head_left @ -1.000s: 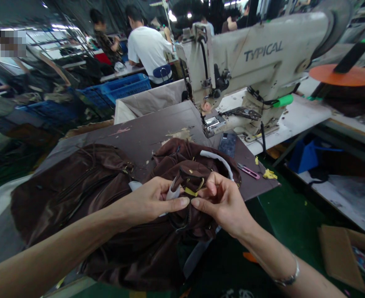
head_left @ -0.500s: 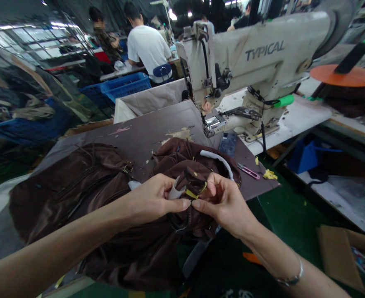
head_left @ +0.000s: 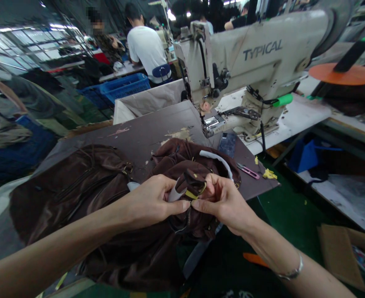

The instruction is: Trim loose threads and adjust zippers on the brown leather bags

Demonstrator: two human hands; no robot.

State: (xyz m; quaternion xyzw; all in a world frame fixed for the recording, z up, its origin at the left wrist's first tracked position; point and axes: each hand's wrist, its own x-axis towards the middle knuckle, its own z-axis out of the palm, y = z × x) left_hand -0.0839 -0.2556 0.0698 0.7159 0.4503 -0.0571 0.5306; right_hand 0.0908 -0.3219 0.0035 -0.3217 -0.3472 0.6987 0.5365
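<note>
A dark brown leather bag (head_left: 86,198) lies spread over the near end of a brown worktable (head_left: 148,132). Both hands pinch a small brown strap tab (head_left: 192,182) with a brass ring and a yellow tag, close to the bag's zipper. My left hand (head_left: 153,200) is closed, thumb against the tab and a white lining piece (head_left: 173,192). My right hand (head_left: 221,200) is closed on the tab from the other side, a bracelet on its wrist. The two thumbs almost touch.
A beige sewing machine (head_left: 256,66) marked TYPICAL stands behind the bag. A phone (head_left: 227,142) and pink thread snips (head_left: 248,170) lie at the table's right edge. Blue crates (head_left: 125,86) and seated people (head_left: 146,45) are farther back. A cardboard box (head_left: 346,256) sits on the green floor.
Both hands have drawn closer together on the tab, which is now folded tighter and raised slightly. The bag has stayed in place.
</note>
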